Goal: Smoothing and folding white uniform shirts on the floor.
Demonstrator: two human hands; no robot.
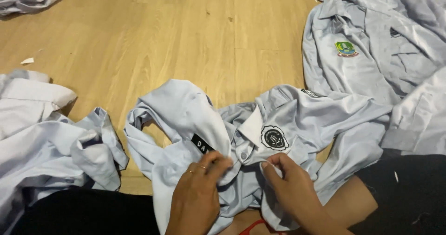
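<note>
While the shirt (278,119) lies crumpled on the wood floor (186,35) just ahead of the person's lap, both hands work at its front near the collar (253,123). The left hand (197,193) is nearly closed, fingers pinching one front edge beside a black name strip (202,144). The right hand (290,181) is likewise nearly closed, fingertips nipping the opposite edge just below a round black badge (274,138). A button (243,155) sits between the two grips. The cloth appears thin, light and soft; it should fold and slide easily and hold no shape. The firmest hold is judged to be the stitched front edge or collar. More pale shirts lie at left (42,137) and at right (371,44), the latter carrying a green crest (346,49).
</note>
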